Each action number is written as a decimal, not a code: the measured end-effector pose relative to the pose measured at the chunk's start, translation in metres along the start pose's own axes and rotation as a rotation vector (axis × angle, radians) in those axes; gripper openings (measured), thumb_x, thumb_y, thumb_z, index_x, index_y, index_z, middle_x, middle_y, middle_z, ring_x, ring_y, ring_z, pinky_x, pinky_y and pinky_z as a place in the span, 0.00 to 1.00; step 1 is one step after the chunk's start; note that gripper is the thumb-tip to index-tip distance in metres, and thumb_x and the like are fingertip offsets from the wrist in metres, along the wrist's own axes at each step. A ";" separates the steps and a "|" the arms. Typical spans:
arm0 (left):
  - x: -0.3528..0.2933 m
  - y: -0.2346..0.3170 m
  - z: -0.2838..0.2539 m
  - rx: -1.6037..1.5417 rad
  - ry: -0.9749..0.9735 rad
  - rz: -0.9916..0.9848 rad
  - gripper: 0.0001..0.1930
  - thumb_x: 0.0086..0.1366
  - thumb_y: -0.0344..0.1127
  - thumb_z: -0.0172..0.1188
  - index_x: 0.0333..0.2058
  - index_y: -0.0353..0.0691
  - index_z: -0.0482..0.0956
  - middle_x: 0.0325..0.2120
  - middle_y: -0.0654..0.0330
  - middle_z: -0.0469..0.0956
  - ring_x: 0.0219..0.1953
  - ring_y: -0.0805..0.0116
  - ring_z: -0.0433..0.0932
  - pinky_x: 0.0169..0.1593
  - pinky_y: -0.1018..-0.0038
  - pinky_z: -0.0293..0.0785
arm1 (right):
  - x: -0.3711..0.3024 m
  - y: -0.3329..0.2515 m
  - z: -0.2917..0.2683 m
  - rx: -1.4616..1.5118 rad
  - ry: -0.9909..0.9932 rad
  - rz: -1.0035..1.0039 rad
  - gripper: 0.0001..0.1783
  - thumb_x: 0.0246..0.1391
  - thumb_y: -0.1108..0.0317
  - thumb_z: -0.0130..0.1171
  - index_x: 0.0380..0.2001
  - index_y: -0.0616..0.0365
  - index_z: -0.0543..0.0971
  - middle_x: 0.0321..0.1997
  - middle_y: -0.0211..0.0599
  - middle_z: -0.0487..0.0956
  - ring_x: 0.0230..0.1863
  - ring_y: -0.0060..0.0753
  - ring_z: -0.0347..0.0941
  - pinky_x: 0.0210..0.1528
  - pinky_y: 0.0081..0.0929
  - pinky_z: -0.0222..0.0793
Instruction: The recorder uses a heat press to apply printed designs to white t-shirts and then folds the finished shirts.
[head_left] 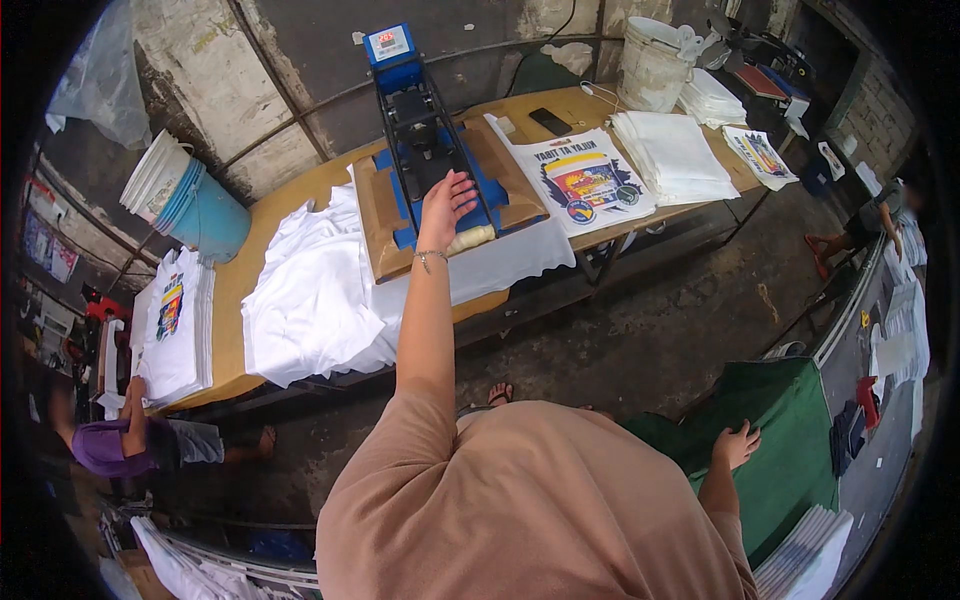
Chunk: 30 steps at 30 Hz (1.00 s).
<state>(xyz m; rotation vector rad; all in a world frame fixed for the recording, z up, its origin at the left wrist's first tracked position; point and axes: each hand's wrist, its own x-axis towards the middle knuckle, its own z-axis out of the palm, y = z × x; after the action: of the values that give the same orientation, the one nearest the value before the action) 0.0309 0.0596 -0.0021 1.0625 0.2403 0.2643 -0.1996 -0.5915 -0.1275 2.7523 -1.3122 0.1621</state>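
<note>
My left hand (448, 207) reaches out over the heat press (418, 130), its fingers loosely bent and apart, holding nothing. Just below it is the press's cream-wrapped handle bar (472, 239); whether the hand touches the press frame I cannot tell. The press has a blue control box (390, 44) with a lit display, and brown board (380, 225) shows around its blue base. White cloth (525, 258) hangs out from under it at the front. Off to the right, my right hand (738, 446) is open with spread fingers, over or beside a green cloth (780, 410).
White shirts (315, 290) lie left of the press, near a printed stack (180, 320) and buckets (195, 200). To its right are printed sheets (585, 180), folded white cloth (672, 155), a phone (550, 122) and a white bucket (652, 65). Co-workers stand left (110, 445) and right (875, 215).
</note>
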 end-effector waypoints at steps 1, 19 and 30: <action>0.000 0.000 0.000 -0.001 -0.003 -0.002 0.18 0.64 0.47 0.52 0.42 0.38 0.74 0.32 0.62 0.76 0.35 0.70 0.75 0.40 0.72 0.74 | 0.000 0.000 0.000 0.002 0.001 -0.002 0.27 0.48 0.64 0.52 0.55 0.40 0.66 0.66 0.32 0.54 0.67 0.41 0.46 0.60 0.45 0.54; 0.000 0.001 0.000 -0.024 -0.025 -0.007 0.19 0.64 0.47 0.52 0.44 0.36 0.73 0.33 0.62 0.75 0.36 0.69 0.75 0.43 0.70 0.74 | -0.005 -0.004 -0.011 0.004 -0.033 -0.011 0.27 0.48 0.64 0.50 0.55 0.41 0.66 0.66 0.35 0.54 0.68 0.43 0.45 0.61 0.44 0.53; -0.002 0.001 0.002 -0.026 -0.026 0.002 0.19 0.64 0.47 0.52 0.43 0.36 0.73 0.33 0.61 0.74 0.36 0.69 0.75 0.42 0.70 0.74 | -0.002 -0.002 -0.005 0.000 -0.028 -0.013 0.26 0.49 0.65 0.50 0.55 0.41 0.66 0.67 0.35 0.53 0.68 0.43 0.45 0.61 0.44 0.53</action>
<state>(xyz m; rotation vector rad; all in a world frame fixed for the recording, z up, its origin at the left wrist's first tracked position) 0.0296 0.0583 -0.0001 1.0402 0.2126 0.2546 -0.1999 -0.5881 -0.1224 2.7724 -1.3011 0.1236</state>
